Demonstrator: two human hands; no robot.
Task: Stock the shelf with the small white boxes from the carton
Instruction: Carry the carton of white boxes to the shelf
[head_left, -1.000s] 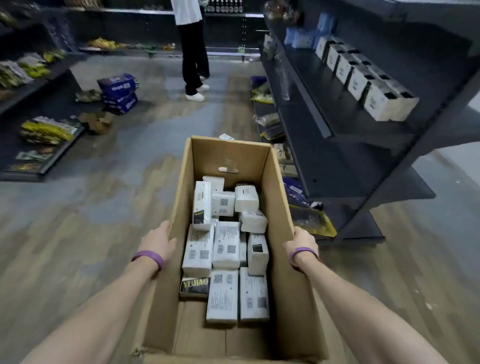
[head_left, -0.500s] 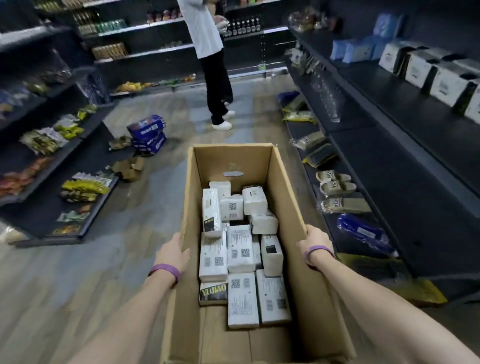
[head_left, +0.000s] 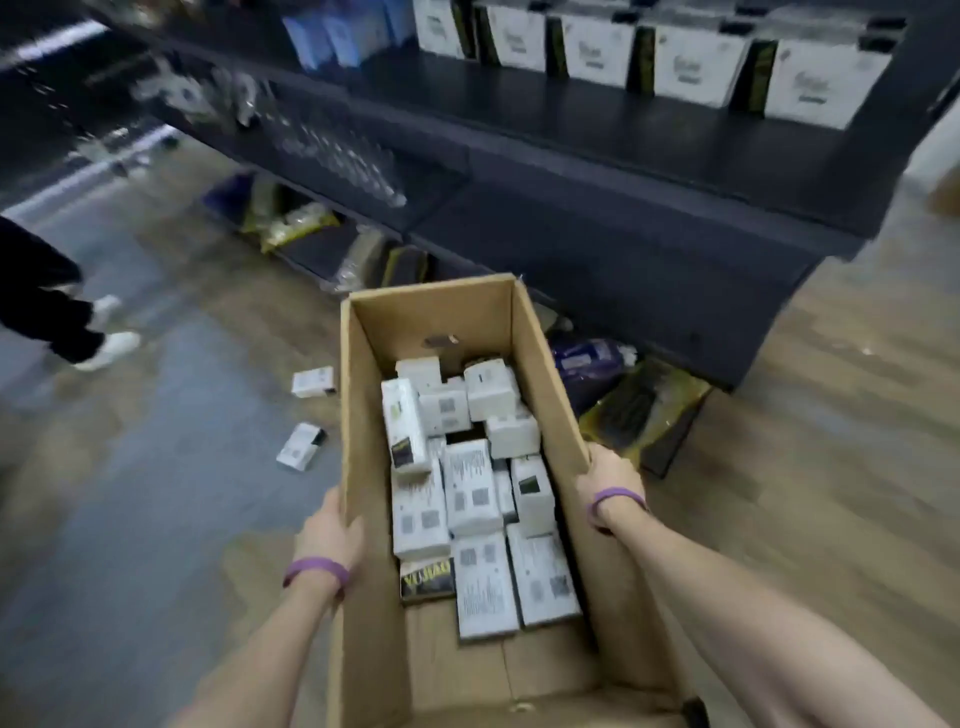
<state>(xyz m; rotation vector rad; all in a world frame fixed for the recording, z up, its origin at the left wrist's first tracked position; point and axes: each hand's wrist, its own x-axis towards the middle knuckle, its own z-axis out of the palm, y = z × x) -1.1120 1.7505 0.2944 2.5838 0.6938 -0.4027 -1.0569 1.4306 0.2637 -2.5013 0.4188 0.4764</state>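
- Both hands are on the carton: the left hand clamps its left wall and the right hand its right wall, each with a purple band at the wrist.
- The fingers wrap the cardboard on the outer side, mostly hidden, so how far they spread cannot be told.
- The small white boxes lie loose inside the carton, heaped toward its far end, with bare cardboard at the near end.
- The shelf stands beyond the carton, and a row of stocked boxes sits at its back, with bare shelf in front.
- No box has left the carton for the shelf yet, and both hands are busy with the walls.
- Risk one: the pile is loose and uneven, so a tilt of the carton would likely send it sliding and spill some over the rim.
- Risk two: the hold is on thin side walls only, and they could buckle inward.
- Risk three: two stray boxes lie on the floor left of the carton, easy to tread on.
- Risk four: another person's legs stand far left of the carton, so a swing that way might clip them.
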